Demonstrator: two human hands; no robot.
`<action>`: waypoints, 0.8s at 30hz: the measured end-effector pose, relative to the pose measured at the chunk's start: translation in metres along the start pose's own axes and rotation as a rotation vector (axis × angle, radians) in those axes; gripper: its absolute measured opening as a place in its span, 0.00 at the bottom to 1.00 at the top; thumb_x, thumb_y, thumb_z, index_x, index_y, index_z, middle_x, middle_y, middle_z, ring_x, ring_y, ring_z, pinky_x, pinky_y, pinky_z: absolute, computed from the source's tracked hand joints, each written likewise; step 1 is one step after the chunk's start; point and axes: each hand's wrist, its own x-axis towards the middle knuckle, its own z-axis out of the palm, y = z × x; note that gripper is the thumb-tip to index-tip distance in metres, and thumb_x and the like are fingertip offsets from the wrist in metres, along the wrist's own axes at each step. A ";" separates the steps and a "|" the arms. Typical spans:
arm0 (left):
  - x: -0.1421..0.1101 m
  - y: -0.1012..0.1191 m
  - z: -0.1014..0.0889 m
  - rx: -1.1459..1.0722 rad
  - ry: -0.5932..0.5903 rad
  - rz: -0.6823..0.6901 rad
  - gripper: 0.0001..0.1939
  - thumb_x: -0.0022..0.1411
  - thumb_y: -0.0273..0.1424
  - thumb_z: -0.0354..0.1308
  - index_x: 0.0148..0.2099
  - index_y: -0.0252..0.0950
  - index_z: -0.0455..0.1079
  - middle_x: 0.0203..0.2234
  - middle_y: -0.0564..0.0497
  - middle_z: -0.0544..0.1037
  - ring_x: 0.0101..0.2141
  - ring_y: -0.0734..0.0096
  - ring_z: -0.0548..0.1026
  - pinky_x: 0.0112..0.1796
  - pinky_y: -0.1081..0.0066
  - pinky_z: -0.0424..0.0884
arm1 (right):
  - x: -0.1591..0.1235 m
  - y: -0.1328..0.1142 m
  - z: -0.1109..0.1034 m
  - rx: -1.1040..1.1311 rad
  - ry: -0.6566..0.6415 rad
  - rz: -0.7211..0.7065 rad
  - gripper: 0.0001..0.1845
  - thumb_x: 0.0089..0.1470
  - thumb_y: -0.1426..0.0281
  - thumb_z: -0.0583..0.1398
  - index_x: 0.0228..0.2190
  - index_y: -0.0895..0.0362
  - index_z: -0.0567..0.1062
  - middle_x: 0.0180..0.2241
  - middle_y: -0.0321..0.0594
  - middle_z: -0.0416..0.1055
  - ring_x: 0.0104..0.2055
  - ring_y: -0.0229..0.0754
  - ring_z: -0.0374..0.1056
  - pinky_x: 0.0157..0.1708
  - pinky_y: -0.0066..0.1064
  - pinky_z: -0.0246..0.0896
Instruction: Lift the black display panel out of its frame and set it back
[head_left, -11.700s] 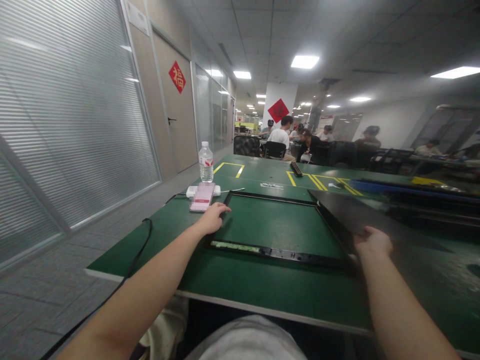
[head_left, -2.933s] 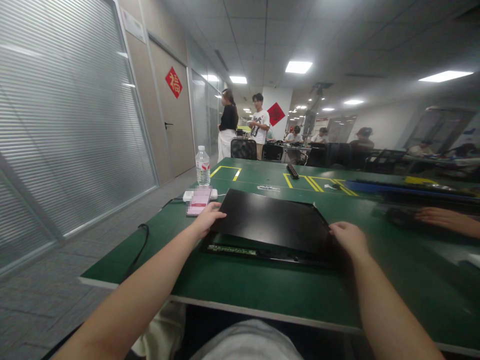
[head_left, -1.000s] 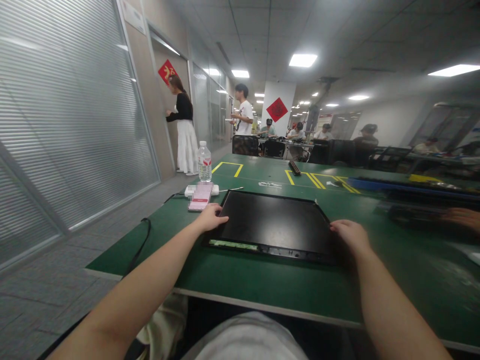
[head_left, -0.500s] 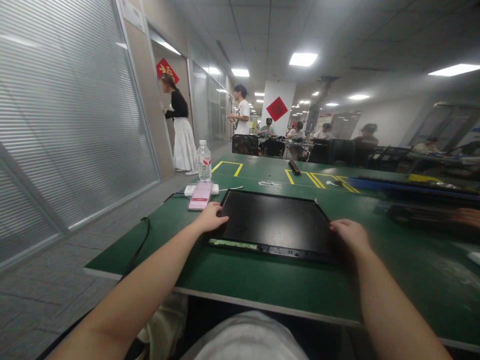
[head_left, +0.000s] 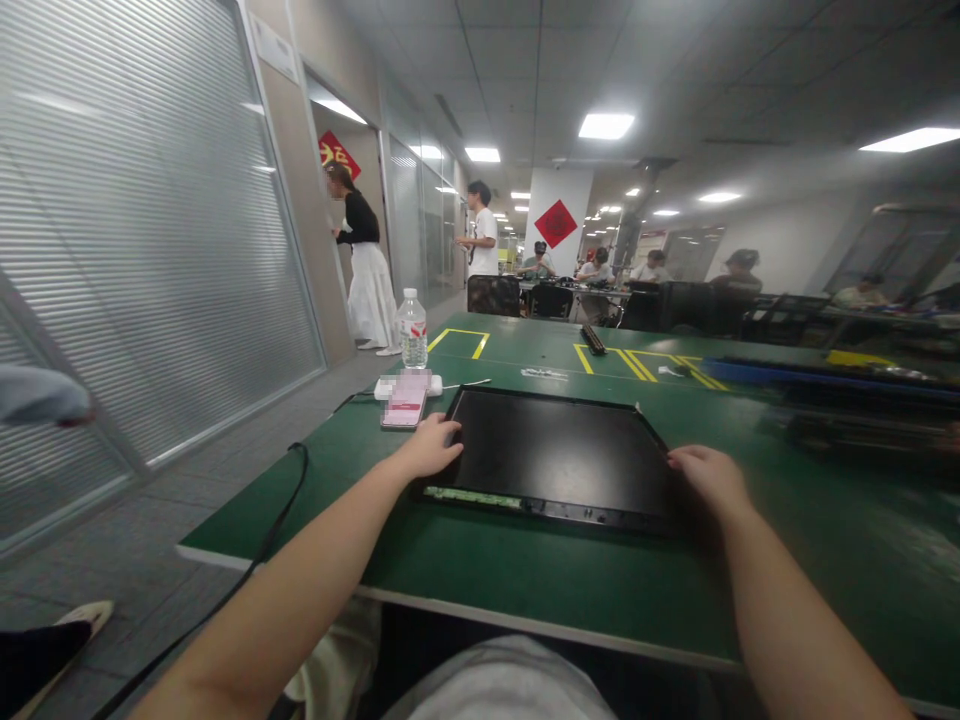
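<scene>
A black flat display panel (head_left: 555,445) lies on the green table in front of me, with a green circuit board strip (head_left: 474,497) along its near edge. At its left side, my left hand (head_left: 433,447) grips the edge, thumb over the top face. My right hand (head_left: 709,478) pinches the opposite edge near the right corner. Both hands are closed on the panel's frame; the fingertips underneath are hidden. A phone (head_left: 405,400) with a lit pink screen rests just beyond my left hand.
A water bottle (head_left: 413,330) stands behind the phone. A black cable (head_left: 283,510) hangs over the table's left edge. Yellow tape outlines (head_left: 634,363) and a dark strip-shaped part (head_left: 592,340) are on the far side. A blurred blue object (head_left: 795,376) lies right. A passer-by's sleeve (head_left: 37,393) shows at left.
A passer-by's sleeve and foot have come into view at the left. The blurred hand at the right edge has mostly left view. My hands keep their hold on the panel.
</scene>
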 end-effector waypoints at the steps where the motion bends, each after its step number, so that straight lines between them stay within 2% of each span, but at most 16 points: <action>1: -0.001 0.001 -0.001 0.012 -0.011 0.004 0.25 0.61 0.36 0.59 0.59 0.32 0.73 0.62 0.34 0.67 0.63 0.44 0.65 0.63 0.55 0.60 | 0.000 0.000 0.000 -0.024 0.002 -0.006 0.12 0.44 0.64 0.59 0.28 0.52 0.83 0.34 0.43 0.81 0.37 0.50 0.74 0.35 0.36 0.63; 4: -0.004 0.003 -0.007 0.040 -0.009 0.040 0.28 0.61 0.37 0.60 0.61 0.32 0.71 0.65 0.33 0.63 0.65 0.41 0.61 0.64 0.51 0.59 | -0.002 -0.004 -0.001 -0.091 0.018 -0.050 0.13 0.46 0.64 0.59 0.29 0.52 0.83 0.35 0.44 0.81 0.37 0.51 0.74 0.35 0.37 0.64; 6: -0.006 0.003 -0.012 0.031 -0.017 0.109 0.29 0.60 0.38 0.62 0.62 0.35 0.70 0.66 0.34 0.62 0.65 0.41 0.60 0.64 0.49 0.58 | -0.004 -0.007 -0.001 -0.116 0.016 -0.099 0.14 0.47 0.65 0.58 0.32 0.52 0.84 0.36 0.44 0.81 0.39 0.50 0.74 0.38 0.36 0.66; 10: -0.010 -0.001 -0.024 -0.058 -0.183 0.333 0.31 0.57 0.38 0.66 0.63 0.39 0.71 0.65 0.38 0.65 0.65 0.47 0.62 0.63 0.53 0.59 | -0.007 -0.009 0.003 -0.136 -0.068 -0.228 0.21 0.49 0.67 0.58 0.44 0.51 0.83 0.44 0.42 0.80 0.47 0.50 0.74 0.46 0.36 0.66; 12: -0.012 -0.003 -0.030 -0.101 -0.249 0.382 0.31 0.56 0.39 0.67 0.62 0.41 0.71 0.65 0.40 0.66 0.64 0.48 0.64 0.63 0.55 0.60 | -0.005 -0.007 0.007 -0.150 -0.130 -0.278 0.25 0.50 0.67 0.58 0.49 0.51 0.81 0.49 0.43 0.79 0.51 0.51 0.73 0.50 0.37 0.66; 16: -0.014 -0.004 -0.039 -0.156 -0.304 0.359 0.37 0.52 0.41 0.71 0.64 0.44 0.70 0.66 0.42 0.64 0.64 0.48 0.64 0.62 0.57 0.60 | 0.000 0.000 0.014 -0.166 -0.223 -0.297 0.27 0.49 0.68 0.59 0.52 0.52 0.80 0.52 0.42 0.77 0.54 0.51 0.72 0.54 0.38 0.65; 21: -0.014 -0.004 -0.044 -0.207 -0.369 0.333 0.42 0.47 0.37 0.73 0.65 0.46 0.68 0.68 0.43 0.61 0.66 0.48 0.62 0.63 0.57 0.58 | 0.005 0.004 0.017 -0.148 -0.238 -0.317 0.23 0.47 0.69 0.60 0.46 0.52 0.83 0.49 0.41 0.79 0.54 0.52 0.73 0.55 0.39 0.64; 24: -0.014 -0.003 -0.045 -0.220 -0.363 0.335 0.43 0.45 0.36 0.74 0.65 0.45 0.68 0.68 0.43 0.61 0.66 0.49 0.62 0.63 0.57 0.58 | 0.005 0.003 0.016 -0.134 -0.245 -0.319 0.22 0.46 0.70 0.60 0.43 0.52 0.84 0.48 0.41 0.79 0.53 0.52 0.73 0.56 0.39 0.64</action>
